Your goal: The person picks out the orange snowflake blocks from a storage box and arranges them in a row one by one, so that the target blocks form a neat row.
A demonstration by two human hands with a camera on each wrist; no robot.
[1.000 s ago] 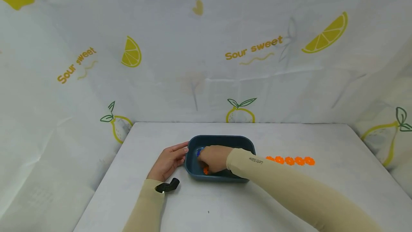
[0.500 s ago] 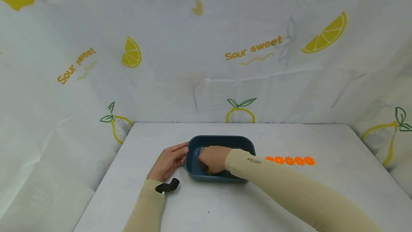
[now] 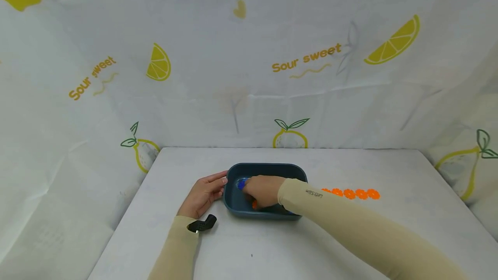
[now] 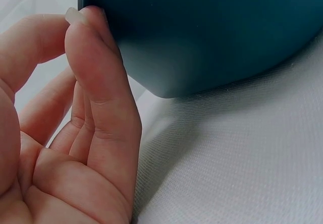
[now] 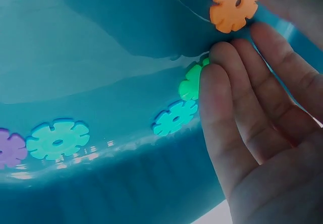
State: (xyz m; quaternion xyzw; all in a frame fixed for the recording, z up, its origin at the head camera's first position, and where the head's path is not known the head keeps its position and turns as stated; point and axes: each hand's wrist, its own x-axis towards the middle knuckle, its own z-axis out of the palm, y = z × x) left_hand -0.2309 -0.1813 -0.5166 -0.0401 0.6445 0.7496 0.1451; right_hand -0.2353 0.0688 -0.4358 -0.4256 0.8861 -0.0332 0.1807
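A dark blue-green plastic box [image 3: 245,215] stands on the white table. My left hand [image 3: 203,195] rests against its left end, fingertips at the outer wall [image 4: 202,42]. Inside the box, my right hand [image 3: 264,190] reaches down with an orange snowflake disc [image 5: 233,7] between thumb and fingertips. Just by those fingers lie a green disc [image 5: 191,84], partly hidden, and a turquoise disc [image 5: 175,118]. Farther along the box wall are another turquoise disc [image 5: 57,139] and a purple disc [image 5: 9,149]. Something blue [image 3: 242,184] shows beside the right hand's knuckles.
A row of several orange discs [image 3: 350,194] lies on the table right of the box, partly behind the right sleeve [image 3: 342,215]. A black strap piece [image 3: 202,224] sits at the left wrist. A lemon-print cloth [image 3: 249,77] hangs behind the table [image 3: 233,254].
The right hand has shifted slightly to the right within the box. Orange shows again under its fingers after being hidden half a second ago. My left hand stays in place.
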